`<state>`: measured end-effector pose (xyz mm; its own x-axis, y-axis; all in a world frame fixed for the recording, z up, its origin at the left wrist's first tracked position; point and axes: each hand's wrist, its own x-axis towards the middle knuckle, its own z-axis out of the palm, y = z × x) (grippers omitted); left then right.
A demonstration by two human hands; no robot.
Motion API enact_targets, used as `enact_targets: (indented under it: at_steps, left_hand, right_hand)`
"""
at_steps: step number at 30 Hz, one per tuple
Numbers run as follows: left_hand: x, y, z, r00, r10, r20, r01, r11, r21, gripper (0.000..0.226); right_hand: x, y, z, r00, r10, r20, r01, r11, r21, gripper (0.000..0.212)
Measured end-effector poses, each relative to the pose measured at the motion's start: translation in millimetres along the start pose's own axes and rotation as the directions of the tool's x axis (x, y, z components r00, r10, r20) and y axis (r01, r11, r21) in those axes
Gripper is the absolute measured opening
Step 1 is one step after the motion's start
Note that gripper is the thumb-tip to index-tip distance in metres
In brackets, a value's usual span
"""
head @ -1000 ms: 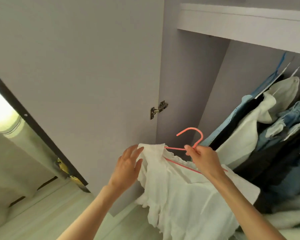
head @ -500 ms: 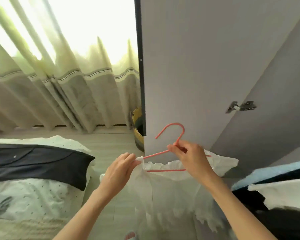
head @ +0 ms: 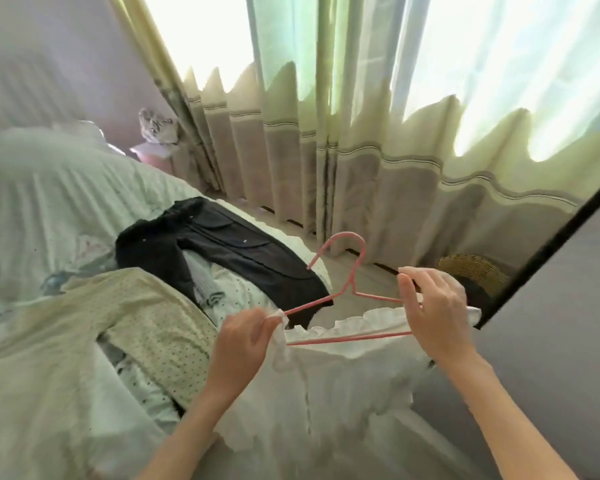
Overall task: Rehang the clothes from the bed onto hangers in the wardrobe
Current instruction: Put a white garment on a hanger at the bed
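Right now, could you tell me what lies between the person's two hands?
In the head view, the pink hanger and the ruffled top edge of the white garment span between the left hand and the right hand.

Bed [head: 49, 202]: dark garment [head: 222, 247], dotted cream garment [head: 146, 317].

Lower centre: left hand [head: 238, 344] pinches white garment [head: 343, 393] at pink hanger [head: 340, 299] end; right hand [head: 433, 317] grips opposite shoulder. Dark garment [head: 222, 247] on bed [head: 49, 202], left.
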<state>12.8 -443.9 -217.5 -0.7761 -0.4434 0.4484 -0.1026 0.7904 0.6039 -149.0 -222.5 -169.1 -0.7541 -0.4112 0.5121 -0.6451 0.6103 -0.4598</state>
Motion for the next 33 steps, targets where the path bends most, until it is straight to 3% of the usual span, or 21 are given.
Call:
enact_targets:
  at_steps: [3,5,8,11,16,21,27,31,33]
  left_hand:
    - [-14.8,-40.3,-41.6,0.986,-0.13,-0.103,0.134,0.99,0.033,0.06]
    - [-27.6,-60.6,-65.3,0.966,-0.199,-0.165,0.215,0.973,0.086,0.049]
    - [-48.8,-74.5,-94.8,0.912,-0.316,-0.26,0.354,0.928,0.113,0.034]
    - [-69.4,-78.7,-118.8,0.832,-0.407,-0.378,0.496,0.85,0.176,0.037]
    - [-104.7,-79.7,-145.3,0.626,-0.531,-0.571,0.725,0.667,0.174,0.048]
    - [-126.5,-69.2,-185.5,0.509,-0.387,-0.769,0.806,0.527,0.269,0.045]
    - [-156.6,-68.7,-253.9,0.331,-0.189,-0.925,0.896,0.371,0.244,0.041]
    - [-158.9,-88.6,-319.3,0.276,-0.039,-0.96,0.909,0.336,0.247,0.039]
    - [-158.5,-107.0,-356.9,0.288,0.029,-0.957,0.903,0.326,0.281,0.036]
  right_hand:
    - [13.1,-15.7,34.6,0.984,-0.005,0.18,0.002,1.0,0.016,0.063]
    - [22.7,-38.1,58.4,0.943,-0.07,0.325,0.036,0.993,0.108,0.06]
    - [34.0,-79.9,89.0,0.894,-0.2,0.4,0.093,0.958,0.271,0.045]
    - [47.1,-106.2,121.7,0.796,-0.36,0.487,0.177,0.907,0.382,0.047]
    - [58.4,-143.1,165.8,0.587,-0.623,0.518,0.376,0.776,0.507,0.016]
    - [60.9,-213.3,193.2,0.491,-0.75,0.444,0.412,0.649,0.64,0.013]
    - [40.6,-322.5,207.1,0.457,-0.816,0.354,0.309,0.519,0.797,0.012]
    - [31.9,-397.6,219.4,0.438,-0.839,0.324,0.257,0.462,0.849,0.011]
    - [28.3,-435.4,227.4,0.447,-0.828,0.34,0.226,0.472,0.852,0.012]
